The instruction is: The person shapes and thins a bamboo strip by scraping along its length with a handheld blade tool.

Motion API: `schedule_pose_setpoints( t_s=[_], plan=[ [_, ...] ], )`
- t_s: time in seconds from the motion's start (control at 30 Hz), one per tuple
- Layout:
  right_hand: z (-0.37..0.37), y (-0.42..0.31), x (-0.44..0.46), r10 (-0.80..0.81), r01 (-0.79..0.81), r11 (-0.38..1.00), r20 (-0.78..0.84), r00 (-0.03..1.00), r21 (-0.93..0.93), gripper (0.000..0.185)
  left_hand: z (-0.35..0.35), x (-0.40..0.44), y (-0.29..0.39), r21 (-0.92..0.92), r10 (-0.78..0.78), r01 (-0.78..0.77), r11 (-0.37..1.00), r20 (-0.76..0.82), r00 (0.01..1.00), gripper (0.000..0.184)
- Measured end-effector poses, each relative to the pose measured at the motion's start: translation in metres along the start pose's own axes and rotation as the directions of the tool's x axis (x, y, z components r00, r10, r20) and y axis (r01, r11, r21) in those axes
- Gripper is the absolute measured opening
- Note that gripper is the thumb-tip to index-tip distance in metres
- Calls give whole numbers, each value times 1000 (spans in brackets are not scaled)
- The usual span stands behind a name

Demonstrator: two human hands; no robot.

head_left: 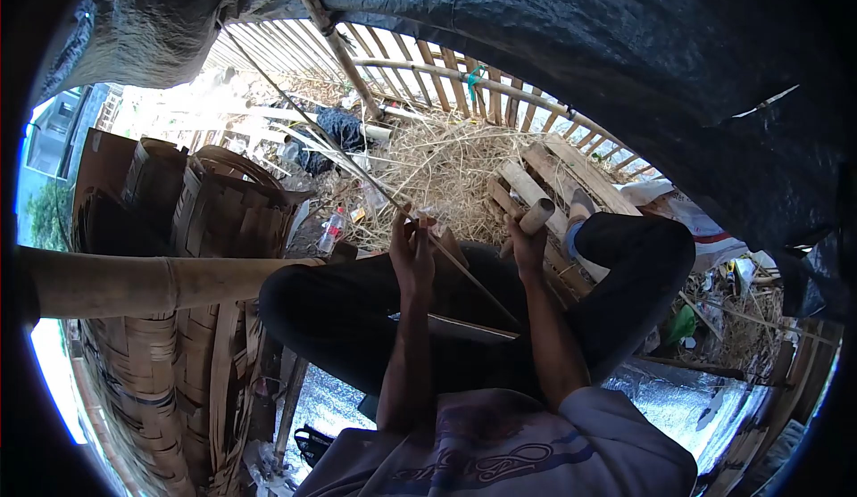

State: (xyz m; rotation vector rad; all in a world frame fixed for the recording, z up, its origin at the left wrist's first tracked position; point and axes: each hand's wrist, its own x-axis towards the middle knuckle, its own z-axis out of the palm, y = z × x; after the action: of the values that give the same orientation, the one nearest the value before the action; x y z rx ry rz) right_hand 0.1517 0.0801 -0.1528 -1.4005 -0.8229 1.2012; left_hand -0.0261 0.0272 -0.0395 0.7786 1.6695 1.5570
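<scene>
My left hand [413, 258] is closed around a long, thin bamboo strip [332, 143], which runs slantwise from the upper left down across my lap. My right hand [528, 247] grips a thick, round-ended wooden handle [536, 217]. Whatever this handle belongs to is hidden by the fingers, so I cannot tell the kind of tool. Below the hands, the lower end of the strip lies between my bent legs, over my dark trousers [616, 269].
A thick bamboo pole [170, 285] juts in from the left above rolled woven bamboo panels [152, 390]. Straw [446, 162], wooden planks [558, 171] and a plastic bottle [333, 227] lie ahead. A slatted bamboo fence [500, 95] stands behind; dark sheeting [625, 42] hangs overhead.
</scene>
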Motion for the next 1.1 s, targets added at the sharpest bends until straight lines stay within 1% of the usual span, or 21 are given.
schedule_pose_setpoints(
  t_s=[0.07, 0.1, 0.17, 0.2, 0.23, 0.3, 0.37, 0.43, 0.5, 0.53, 0.6, 0.73, 0.8, 0.83, 0.87, 0.9, 0.93, 0.97, 1.0, 1.03, 1.1],
  plan=[
    [4, -37, -11, -2, 8, 1000, 314, 949, -20, 17, -2, 1, 2, -4, -5, 5, 1000, -15, 1000, 39],
    [6, -47, -15, -3, 11, 1000, 324, 946, -23, 17, -2, 3, 3, -6, -8, 8, 1000, -16, 1000, 39],
    [6, -69, -26, -25, 166, 974, 657, 753, -154, 22, -1, 7, 16, -18, -4, 4, 1000, -11, 1000, 39],
    [8, -105, -38, 13, 247, 935, 718, 696, -256, 25, 0, 9, 22, -26, 0, 0, 1000, 2, 1000, 38],
    [9, -105, -41, 11, 253, 933, 721, 692, -257, 25, -2, 11, 26, -31, 2, -2, 1000, -2, 1000, 38],
    [8, -107, -50, 91, 247, 921, 784, 615, -300, 28, -5, 15, 35, -51, 47, -48, 998, -19, 999, 40],
    [9, -116, -53, 142, 271, 894, 799, 585, -357, 27, -6, 19, 42, -90, 22, -26, 996, -51, 998, 39],
    [10, -118, -53, 198, 292, 862, 806, 558, -414, 25, -8, 22, 44, -202, 14, -32, 979, -91, 996, 39],
    [10, -112, -52, 208, 171, 928, 840, 501, -331, 20, -9, 27, 45, -227, -16, -11, 974, -118, 993, 41],
    [11, -112, -51, 208, 175, 927, 841, 499, -333, 20, -11, 31, 43, -282, -52, 12, 959, -137, 989, 42],
    [13, -112, -55, 44, 124, 985, 878, 477, -117, 16, -13, 34, 36, -344, -109, 41, 938, -181, 977, 46],
    [17, -98, -63, -28, 245, 964, 881, 473, -101, 14, -12, 30, 18, -311, -172, 116, 943, -157, 973, 47],
    [18, -86, -71, 118, 17, 987, 806, 580, -157, 13, -7, 25, 9, -297, -215, 175, 939, -107, 971, 47],
    [18, -80, -70, 121, 14, 987, 806, 580, -158, 13, -3, 20, 6, -279, -259, 235, 931, -51, 965, 46],
    [19, -75, -68, 154, 20, 976, 756, 636, -216, 12, 3, 10, 1, -292, -317, 293, 910, -37, 948, 33],
    [20, -75, -67, 182, 23, 962, 701, 689, -273, 12, 4, 4, -3, -291, -319, 295, 910, -37, 947, 33],
    [20, -75, -66, 184, 22, 962, 700, 690, -274, 12, 4, -1, -8, -226, -360, 361, 905, 47, 932, 32],
    [21, -76, -65, 131, 54, 972, 719, 683, -228, 14, 5, -4, -12, -156, -403, 419, 894, 127, 906, 32],
    [21, -77, -65, 80, 85, 979, 735, 674, -184, 15, 8, -8, -15, -192, -394, 408, 893, 108, 913, 24],
    [21, -75, -66, 83, 83, 979, 735, 673, -187, 15, 6, -8, -19, -193, -397, 411, 891, 108, 912, 24],
    [25, -73, -65, -36, 265, 949, 773, 633, -173, 20, 4, -5, -24, -252, -324, 359, 899, 168, 931, 23]
  ],
)
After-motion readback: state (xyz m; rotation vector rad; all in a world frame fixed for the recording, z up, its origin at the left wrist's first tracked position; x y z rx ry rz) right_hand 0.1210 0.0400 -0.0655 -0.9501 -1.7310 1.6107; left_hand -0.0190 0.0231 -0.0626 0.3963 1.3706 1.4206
